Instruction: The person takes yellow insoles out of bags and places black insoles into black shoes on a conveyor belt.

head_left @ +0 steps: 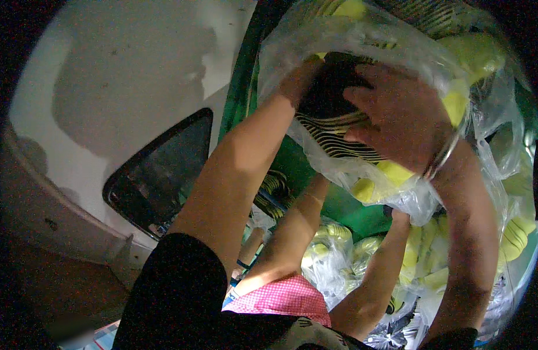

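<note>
Landmark: the open clear bag [291, 44]. Around it: filled bags [333, 256] of yellow and striped pieces crowd below it; more clear film [502, 146] drapes to its right. Green surface [362, 213] shows just below the bag and along its left. Yellow-and-striped pieces [409, 11] also sit above it. Dark-rimmed panel [164, 169] is well apart on the bag's left, against a pale wall [135, 76] with shadows on it. Wearer's bare legs [286, 245] reach up from a pink checked garment [286, 297] toward the bag's lower edge.

In the way: bag film loops around both hands; right hand covers part of the contents.

Striped bundle [339, 137], black at top, is inside the bag, in its mouth, between the hands.

Left hand [305, 74]: forearm angled up and right, hand at the bundle's left side; fingers hidden, can't tell their state. Right hand [400, 114]: in from the bag's right, back of hand up, wrist bent, bangle [445, 154] on it; fingers spread over the bundle, pointing left.
</note>
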Demonstrator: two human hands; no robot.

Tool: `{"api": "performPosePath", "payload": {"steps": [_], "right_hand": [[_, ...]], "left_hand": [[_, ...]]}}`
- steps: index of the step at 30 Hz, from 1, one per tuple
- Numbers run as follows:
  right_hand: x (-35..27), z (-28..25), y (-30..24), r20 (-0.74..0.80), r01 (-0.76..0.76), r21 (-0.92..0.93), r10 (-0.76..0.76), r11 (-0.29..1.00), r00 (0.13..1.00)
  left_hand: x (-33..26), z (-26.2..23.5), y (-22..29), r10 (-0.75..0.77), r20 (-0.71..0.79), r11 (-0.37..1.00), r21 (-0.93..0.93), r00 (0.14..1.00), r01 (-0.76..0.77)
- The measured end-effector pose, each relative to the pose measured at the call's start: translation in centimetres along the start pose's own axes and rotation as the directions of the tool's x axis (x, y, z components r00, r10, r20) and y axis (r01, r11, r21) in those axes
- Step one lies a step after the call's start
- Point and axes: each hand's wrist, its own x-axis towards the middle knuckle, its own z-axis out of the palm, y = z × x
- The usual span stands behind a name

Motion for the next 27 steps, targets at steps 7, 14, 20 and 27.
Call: {"api": "performPosePath", "payload": {"steps": [7,14,20,27], "right_hand": [[-5.6,2.6,-2.3,-0.515,0.155,-0.233,-0.257,0.96,0.818],[-8.4,1.7,-3.4,-0.596,0.187,-0.246,-0.3,0.951,0.745],[-14.9,1.8,-4.5,-0.669,0.164,-0.172,-0.237,0.971,0.704],[-17.7,2.4,-4.3,-0.589,-0.026,-0.041,-0.003,0.999,0.808]], "left_hand": [[-4.5,-0.3,1.2,0.073,-0.192,0.997,0.001,0.979,-0.075],[-5.5,-3.0,2.6,0.129,-0.354,0.99,0.104,0.926,-0.098],[-7.0,-3.3,3.3,0.165,-0.181,0.785,0.619,0.969,-0.018],[-12.1,-4.4,6.5,0.109,-0.27,0.863,0.504,0.957,0.044]]}}
